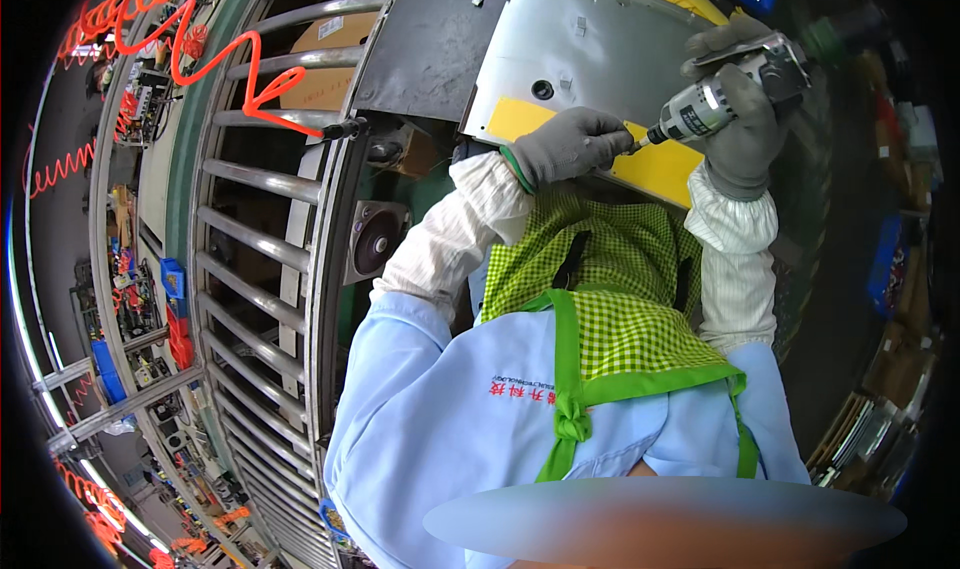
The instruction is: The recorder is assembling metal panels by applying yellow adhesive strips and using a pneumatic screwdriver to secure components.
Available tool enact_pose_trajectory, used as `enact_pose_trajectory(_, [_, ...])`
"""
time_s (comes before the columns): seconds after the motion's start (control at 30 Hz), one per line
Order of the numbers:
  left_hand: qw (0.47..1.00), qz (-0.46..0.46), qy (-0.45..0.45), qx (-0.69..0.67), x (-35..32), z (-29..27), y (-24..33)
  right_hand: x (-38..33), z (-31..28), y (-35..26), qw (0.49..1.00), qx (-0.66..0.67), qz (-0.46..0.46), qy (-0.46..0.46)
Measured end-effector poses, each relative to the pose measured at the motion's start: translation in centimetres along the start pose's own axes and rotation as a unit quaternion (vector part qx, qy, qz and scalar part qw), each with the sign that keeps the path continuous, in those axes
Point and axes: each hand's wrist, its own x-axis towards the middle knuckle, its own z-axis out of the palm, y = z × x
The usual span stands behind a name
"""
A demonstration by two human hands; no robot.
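Note:
My right hand [745, 129], in a grey glove, is wrapped round a cordless drill [693, 112] with a silver and black body. The drill lies almost level, its bit pointing left. At the tip of the bit, the gloved fingers of my left hand [575, 147] are pinched together; whatever they hold is too small to make out. Both hands are over the near edge of a silver sheet-metal panel [560, 34], which has a round black fitting [542, 90] and yellow strips [520, 119] along that edge.
A dark mat [420, 54] lies left of the panel. Further left runs a metal roller conveyor [255, 237], with a coiled orange air hose [255, 79] above it. A round black speaker-like part [378, 241] sits below the bench edge. Blue bins [885, 259] stand at the right.

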Motion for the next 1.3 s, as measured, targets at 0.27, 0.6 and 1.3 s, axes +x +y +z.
enact_pose_trajectory(0.27, [0.980,-0.063,-0.080,0.170,1.0,-0.6,-0.1,-2.7,0.8,0.5,0.997,-0.013,0.075,0.007])
enact_pose_trajectory(0.6, [0.976,-0.008,-0.044,0.211,0.4,-1.1,-0.7,-5.2,1.3,0.1,0.985,0.068,0.157,0.021])
enact_pose_trajectory(1.3, [0.953,-0.036,0.051,-0.295,-3.9,4.7,-8.3,-4.6,4.0,-0.2,0.987,-0.099,0.123,-0.029])
